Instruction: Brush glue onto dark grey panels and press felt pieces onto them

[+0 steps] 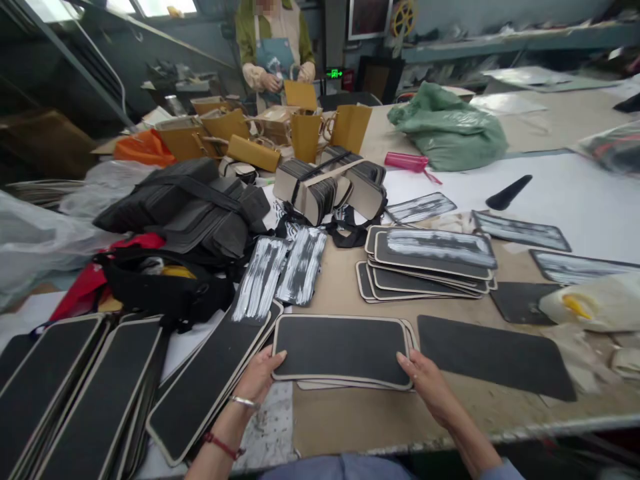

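A dark rectangular panel [343, 350] with rounded corners and a pale edge lies across the near middle, over other pale-edged panels. My left hand [263, 373] grips its left end, the thumb on top. At the right end my right hand [425, 380] holds it the same way. Left of my left hand, more dark panels [205, 387] lie at a slant. Behind the held panel is a stack of pale-edged panels [425, 283], the top one streaked with white [435, 247]. Two white-streaked pieces [300, 267] lie behind my left hand. A plain dark panel [495, 357] is beside my right hand.
Stacked panels [65, 387] fill the near left. Behind are a black bag [170, 287], strapped dark bundles [200, 207], a strapped pale bundle [330, 187], tan bags [350, 127] and a green sack [445, 127]. A person [275, 53] stands across the table [345, 427].
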Action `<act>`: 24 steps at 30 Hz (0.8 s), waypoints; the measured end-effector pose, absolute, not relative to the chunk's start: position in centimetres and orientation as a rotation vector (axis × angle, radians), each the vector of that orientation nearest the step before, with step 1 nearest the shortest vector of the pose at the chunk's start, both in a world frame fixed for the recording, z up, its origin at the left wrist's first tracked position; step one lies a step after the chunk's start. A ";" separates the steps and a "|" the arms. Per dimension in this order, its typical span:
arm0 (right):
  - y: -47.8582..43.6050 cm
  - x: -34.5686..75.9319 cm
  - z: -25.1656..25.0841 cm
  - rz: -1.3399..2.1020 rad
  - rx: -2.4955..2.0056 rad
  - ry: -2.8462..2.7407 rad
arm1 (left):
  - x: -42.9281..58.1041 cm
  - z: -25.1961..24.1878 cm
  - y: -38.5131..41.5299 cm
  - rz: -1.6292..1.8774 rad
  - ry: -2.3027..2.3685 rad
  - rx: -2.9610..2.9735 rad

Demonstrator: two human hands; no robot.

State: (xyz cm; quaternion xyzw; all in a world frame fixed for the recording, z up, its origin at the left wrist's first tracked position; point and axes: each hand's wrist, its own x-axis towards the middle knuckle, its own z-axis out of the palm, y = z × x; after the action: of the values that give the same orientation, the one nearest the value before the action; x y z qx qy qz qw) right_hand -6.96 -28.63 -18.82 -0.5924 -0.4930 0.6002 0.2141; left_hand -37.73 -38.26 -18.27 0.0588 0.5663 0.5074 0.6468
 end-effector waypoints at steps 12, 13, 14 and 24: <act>-27.1 -7.7 -11.3 1.948 -1.506 -1.236 | -38.2 -15.9 -37.8 1.189 1.261 0.125; -26.8 -7.0 -11.3 1.907 -1.552 -1.276 | -37.7 -15.3 -37.5 1.179 1.253 0.143; -26.6 -5.9 -11.4 1.867 -1.615 -1.306 | -37.0 -14.7 -37.1 1.169 1.242 0.164; -23.1 13.1 -17.1 1.083 -1.957 -1.492 | -18.7 -17.2 -26.8 1.021 1.059 0.260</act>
State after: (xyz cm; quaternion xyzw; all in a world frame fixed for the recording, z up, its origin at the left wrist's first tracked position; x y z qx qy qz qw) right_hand 13.12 -23.05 -17.12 -0.7093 -0.5408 0.3926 0.2243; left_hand -18.65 -26.78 -17.19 0.1181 0.4816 0.4643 0.7339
